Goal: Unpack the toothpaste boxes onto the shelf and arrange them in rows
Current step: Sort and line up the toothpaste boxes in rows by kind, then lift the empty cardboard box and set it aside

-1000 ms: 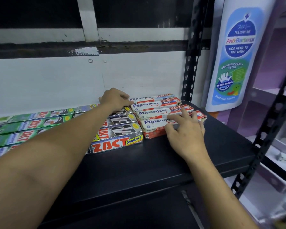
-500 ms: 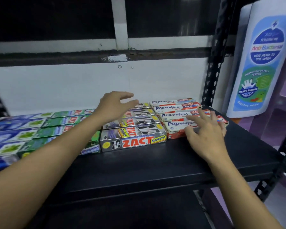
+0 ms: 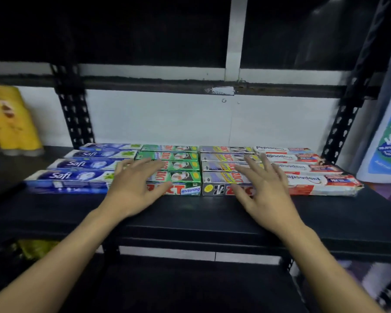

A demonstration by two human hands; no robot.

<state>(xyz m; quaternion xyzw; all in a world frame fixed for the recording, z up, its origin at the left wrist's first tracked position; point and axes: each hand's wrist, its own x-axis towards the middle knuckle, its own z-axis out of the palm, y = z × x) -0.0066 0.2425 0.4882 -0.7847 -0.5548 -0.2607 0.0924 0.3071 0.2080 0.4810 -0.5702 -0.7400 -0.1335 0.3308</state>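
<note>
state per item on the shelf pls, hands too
Safi boxes: flat, four deep.
green Zact boxes: flat, four deep.
grey Zact boxes: flat, four deep.
Pepsodent boxes: flat, four deep; front one's right end crumpled.
left hand: open, spread over green Zact boxes.
right hand: open, spread over grey Zact boxes.

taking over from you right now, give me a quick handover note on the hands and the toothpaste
Left hand: open, fingers spread over the green boxes, holding nothing.
Right hand: open, fingers spread over the grey boxes, holding nothing.
Things: on the black shelf, left to right, are blue boxes, green, grey, then red and white boxes, lying flat side by side, four deep each.
Done: all boxes in view are shelved in rows.
Left: probably just squaring up; the front red and white box has a crumpled right end. No loose boxes or carton in view.
</note>
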